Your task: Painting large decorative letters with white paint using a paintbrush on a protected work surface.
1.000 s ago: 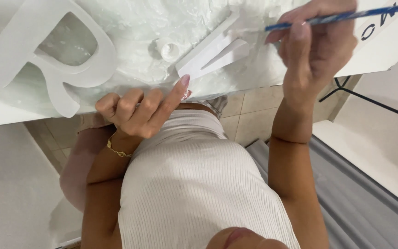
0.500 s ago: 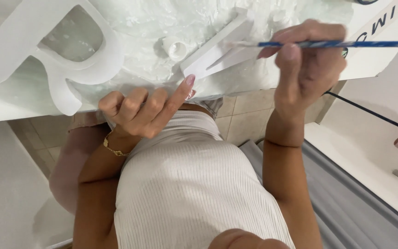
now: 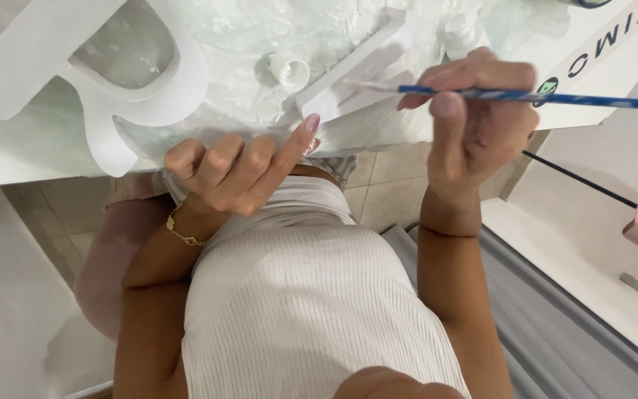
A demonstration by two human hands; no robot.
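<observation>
My right hand [image 3: 481, 118] grips a thin blue paintbrush [image 3: 526, 96] whose pale tip rests on a small white block-shaped piece [image 3: 356, 74] lying at the table's near edge. My left hand [image 3: 238, 174] hangs just below that edge with most fingers curled, its index finger stretched up to touch the underside of the white piece. A gold bracelet sits on my left wrist. A large white cut-out letter [image 3: 75, 66] lies on the table to the left.
The table [image 3: 9, 162] is covered with crinkled clear plastic. A small white cap-like cup [image 3: 289, 70] stands behind the white piece. A white board with dark lettering [image 3: 599, 52] sits at right. Tiled floor and a grey mat lie below.
The view has shifted so the table contents sit lower and further right in frame. My right hand has brought the brush lower, its tip onto the white piece. My left index finger stays on it.
</observation>
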